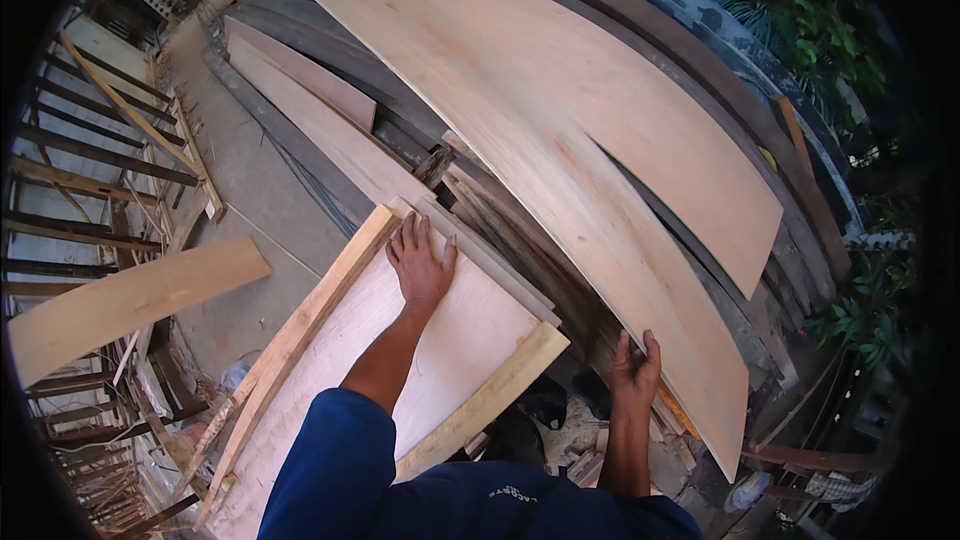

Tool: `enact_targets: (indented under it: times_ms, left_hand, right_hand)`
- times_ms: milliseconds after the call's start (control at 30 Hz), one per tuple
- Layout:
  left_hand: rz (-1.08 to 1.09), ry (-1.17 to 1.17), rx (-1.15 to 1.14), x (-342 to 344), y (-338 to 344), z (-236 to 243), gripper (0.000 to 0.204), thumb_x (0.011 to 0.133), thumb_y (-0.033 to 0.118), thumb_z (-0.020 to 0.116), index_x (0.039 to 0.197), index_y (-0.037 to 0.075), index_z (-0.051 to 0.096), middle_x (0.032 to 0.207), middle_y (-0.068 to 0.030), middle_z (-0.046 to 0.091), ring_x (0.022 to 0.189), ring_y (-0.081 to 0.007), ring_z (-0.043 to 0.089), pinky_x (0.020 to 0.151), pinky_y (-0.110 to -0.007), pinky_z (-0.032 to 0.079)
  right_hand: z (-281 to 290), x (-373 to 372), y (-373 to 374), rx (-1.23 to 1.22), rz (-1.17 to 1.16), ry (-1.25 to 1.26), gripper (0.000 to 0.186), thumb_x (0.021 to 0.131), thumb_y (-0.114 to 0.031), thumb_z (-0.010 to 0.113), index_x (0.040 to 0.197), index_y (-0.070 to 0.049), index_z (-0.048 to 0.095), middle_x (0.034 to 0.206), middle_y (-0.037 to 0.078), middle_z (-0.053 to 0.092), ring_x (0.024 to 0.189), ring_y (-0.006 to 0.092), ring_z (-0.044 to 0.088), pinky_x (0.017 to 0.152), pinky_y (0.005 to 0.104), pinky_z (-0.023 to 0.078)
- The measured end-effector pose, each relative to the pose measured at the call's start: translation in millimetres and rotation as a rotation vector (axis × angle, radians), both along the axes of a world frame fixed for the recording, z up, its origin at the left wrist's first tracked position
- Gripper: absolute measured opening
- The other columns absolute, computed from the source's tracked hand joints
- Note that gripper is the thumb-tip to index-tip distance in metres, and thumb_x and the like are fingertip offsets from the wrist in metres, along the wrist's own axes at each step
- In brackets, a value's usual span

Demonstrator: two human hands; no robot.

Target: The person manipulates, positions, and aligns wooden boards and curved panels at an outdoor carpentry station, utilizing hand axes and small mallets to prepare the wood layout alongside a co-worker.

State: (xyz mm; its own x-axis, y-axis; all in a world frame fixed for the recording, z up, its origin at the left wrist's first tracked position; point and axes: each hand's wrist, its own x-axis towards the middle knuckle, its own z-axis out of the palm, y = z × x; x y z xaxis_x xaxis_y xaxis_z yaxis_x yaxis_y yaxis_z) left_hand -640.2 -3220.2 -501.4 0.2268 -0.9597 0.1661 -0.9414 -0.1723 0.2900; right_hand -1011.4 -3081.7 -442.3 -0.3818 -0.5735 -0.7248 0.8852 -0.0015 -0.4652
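Note:
My left hand [421,265] lies flat near the far end of a pale plywood panel [465,315], fingers stretched toward its end edge. Timber strips run along the panel's sides: a long one [310,315] on the left and a shorter one [490,395] on the right. My right hand [636,370] is at the near left edge of a long, light-brown plywood sheet [560,180]. Its thumb is over the sheet's face, and its fingers are on the other side of the edge. The sheet lies aslant over stacked boards, beside another plywood piece [690,170].
Dark weathered boards [320,40] are stacked beneath and beyond the sheets. A narrow plywood strip [310,110] lies on them. To the left, a loose plywood piece [140,305] rests by timber framing [90,180] above a concrete floor [235,175]. Green plants [800,0] border the right.

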Motion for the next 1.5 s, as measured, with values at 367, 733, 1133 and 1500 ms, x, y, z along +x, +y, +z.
enact_targets:
  times_ms: [367, 733, 1133, 1500]
  left_hand:
    - [-1.21, 0.096, -0.572, -163.0, 3.8, 195.5, 0.086, 0.071, 0.069, 0.077, 0.141, 0.021, 0.06, 0.145, -0.0132, 0.057, 0.141, -0.031, 0.048, 0.114, -0.056, 0.037]
    - [-1.606, 0.246, -0.205, -283.6, 0.1, 262.4, 0.061, 0.071, 0.066, 0.075, 0.072, 0.005, 0.071, 0.072, -0.0138, 0.071, 0.077, -0.0353, 0.071, 0.072, -0.045, 0.053]
    - [-1.453, 0.338, -0.329, -290.4, 8.0, 396.9, 0.068, 0.064, 0.074, 0.078, 0.073, 0.007, 0.075, 0.066, -0.0129, 0.068, 0.071, -0.0365, 0.07, 0.065, -0.046, 0.053]
    - [-1.319, 0.236, -0.636, -356.4, -70.3, 460.8, 0.077, 0.076, 0.082, 0.065, 0.089, 0.007, 0.076, 0.085, -0.0106, 0.07, 0.091, -0.0296, 0.068, 0.092, -0.044, 0.045]
  right_hand:
    - [138.3, -64.9, 134.2, 0.228, -0.238, 0.1, 0.019, 0.09, -0.011, 0.075, 0.099, 0.0, 0.062, 0.109, 0.015, 0.066, 0.095, 0.0227, 0.069, 0.084, 0.0284, 0.065]
    - [93.0, -48.5, 312.2, 0.196, 0.242, 0.411, 0.067, 0.1, -0.067, 0.052, 0.129, -0.007, 0.058, 0.122, 0.011, 0.065, 0.109, 0.0293, 0.061, 0.096, 0.0453, 0.047]
    - [89.3, -99.1, 324.8, -0.326, -0.621, 0.178, 0.068, 0.094, -0.041, 0.07, 0.141, 0.003, 0.049, 0.141, 0.02, 0.057, 0.125, 0.0325, 0.058, 0.108, 0.0452, 0.047]
    - [210.6, -80.2, 319.4, -0.254, -0.393, 0.439, 0.065, 0.092, -0.022, 0.07, 0.145, 0.004, 0.045, 0.146, 0.021, 0.053, 0.133, 0.0341, 0.051, 0.117, 0.0489, 0.039]
